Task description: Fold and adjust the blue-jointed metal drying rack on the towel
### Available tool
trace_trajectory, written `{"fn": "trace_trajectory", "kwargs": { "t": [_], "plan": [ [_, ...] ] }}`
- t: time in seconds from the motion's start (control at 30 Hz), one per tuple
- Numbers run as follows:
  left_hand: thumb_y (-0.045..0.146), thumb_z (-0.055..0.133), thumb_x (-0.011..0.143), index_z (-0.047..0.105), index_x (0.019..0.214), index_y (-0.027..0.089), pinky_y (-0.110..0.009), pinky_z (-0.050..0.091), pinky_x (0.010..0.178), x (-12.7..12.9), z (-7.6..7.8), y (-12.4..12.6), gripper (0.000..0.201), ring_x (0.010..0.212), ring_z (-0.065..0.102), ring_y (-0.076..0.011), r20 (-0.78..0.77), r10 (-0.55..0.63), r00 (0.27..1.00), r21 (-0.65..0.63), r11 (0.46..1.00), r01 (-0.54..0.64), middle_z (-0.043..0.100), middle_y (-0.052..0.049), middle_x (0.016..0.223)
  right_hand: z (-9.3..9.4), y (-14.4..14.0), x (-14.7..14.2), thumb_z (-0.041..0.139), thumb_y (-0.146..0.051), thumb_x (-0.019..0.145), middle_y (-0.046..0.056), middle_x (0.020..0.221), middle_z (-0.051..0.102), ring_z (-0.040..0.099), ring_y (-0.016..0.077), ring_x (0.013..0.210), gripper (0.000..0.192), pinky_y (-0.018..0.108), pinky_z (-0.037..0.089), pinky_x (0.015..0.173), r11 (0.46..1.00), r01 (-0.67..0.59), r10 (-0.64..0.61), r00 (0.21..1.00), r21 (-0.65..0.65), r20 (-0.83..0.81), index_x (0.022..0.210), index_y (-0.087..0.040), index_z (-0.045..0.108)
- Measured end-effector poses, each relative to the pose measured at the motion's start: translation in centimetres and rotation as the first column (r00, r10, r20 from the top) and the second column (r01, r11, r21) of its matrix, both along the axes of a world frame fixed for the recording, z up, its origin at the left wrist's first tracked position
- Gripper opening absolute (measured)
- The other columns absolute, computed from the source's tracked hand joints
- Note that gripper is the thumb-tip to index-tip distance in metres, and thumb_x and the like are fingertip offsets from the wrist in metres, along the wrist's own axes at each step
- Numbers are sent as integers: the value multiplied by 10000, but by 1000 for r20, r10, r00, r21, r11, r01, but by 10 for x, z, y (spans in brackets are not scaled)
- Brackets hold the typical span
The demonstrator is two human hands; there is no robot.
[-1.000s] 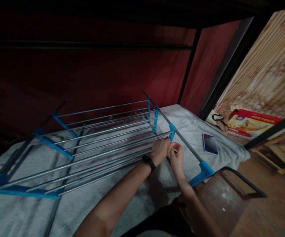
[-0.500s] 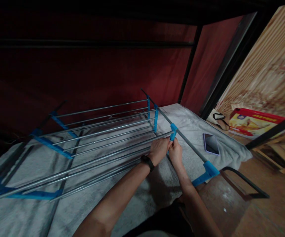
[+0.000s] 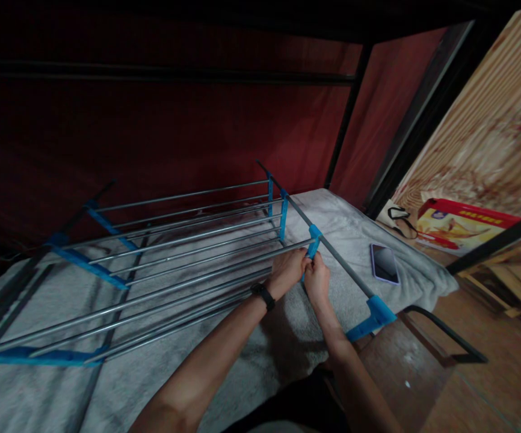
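Note:
A drying rack of grey metal rods (image 3: 170,287) and blue plastic brackets lies across a grey blanket (image 3: 351,222). My left hand (image 3: 290,268), with a black band at the wrist, is closed round a metal rod's right end, close under a blue bracket (image 3: 313,242). Against it, my right hand (image 3: 317,279) is closed on the lower part of that same bracket. The fingertips of both hands meet there and hide the joint between rod and bracket. Another blue bracket (image 3: 378,314) sits nearer me on the same side tube, with no rods in it.
A phone (image 3: 384,263) lies on the blanket right of the rack. Black bed-frame posts (image 3: 348,114) rise behind and to the right. On the floor side are a red and yellow box (image 3: 463,225), a wooden crate (image 3: 508,285) and a black curved tube (image 3: 450,331).
The view has shifted slightly, so rack and phone sit a little further left. Both hands stay together at the same bracket, with only a small shift of the wrists.

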State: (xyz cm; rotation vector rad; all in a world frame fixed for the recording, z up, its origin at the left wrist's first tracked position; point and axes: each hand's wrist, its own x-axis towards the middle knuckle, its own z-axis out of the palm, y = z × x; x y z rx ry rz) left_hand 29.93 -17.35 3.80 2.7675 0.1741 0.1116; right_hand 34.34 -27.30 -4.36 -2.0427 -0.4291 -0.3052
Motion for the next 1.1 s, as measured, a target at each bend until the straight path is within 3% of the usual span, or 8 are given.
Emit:
{"fn": "trace_trajectory", "kwargs": {
  "t": [0.47, 0.7, 1.0, 1.1],
  "plan": [
    [326, 515, 960, 643, 1139, 264, -298, 475, 875, 3, 6, 3, 229, 1066, 651, -217, -40, 24, 999, -67, 997, -26, 717, -43, 1149, -1, 3, -3, 392, -216, 834, 88, 832, 673, 567, 219, 708, 373, 308, 370, 667, 999, 16, -15, 1000, 43, -16, 1098, -164, 650],
    [312, 515, 955, 626, 1183, 269, -292, 482, 881, 3, 4, 4, 257, 1072, 647, -211, -13, -1, 1000, -81, 997, 0, 712, -38, 1143, 1, 4, -5, 379, -220, 839, 68, 762, 639, 537, 208, 657, 355, 306, 337, 644, 1000, 28, -28, 999, 12, -30, 1079, -164, 635],
    [290, 514, 966, 641, 1176, 189, -373, 524, 848, 1, -9, -3, 265, 971, 664, -257, 134, -38, 990, -71, 996, 48, 720, -117, 1059, 1, -6, -3, 406, -359, 889, 136, 803, 668, 580, 246, 698, 333, 343, 389, 658, 999, -26, 23, 997, -40, -73, 1012, -159, 641],
    [212, 468, 971, 628, 1181, 141, -377, 532, 841, -16, -10, -8, 273, 944, 665, -249, 232, -69, 970, 31, 997, 64, 711, -124, 1018, -5, -12, 4, 448, -424, 867, 128, 850, 679, 604, 261, 764, 297, 354, 433, 686, 994, -101, 94, 988, -47, -123, 970, -200, 613]
  ]
}}
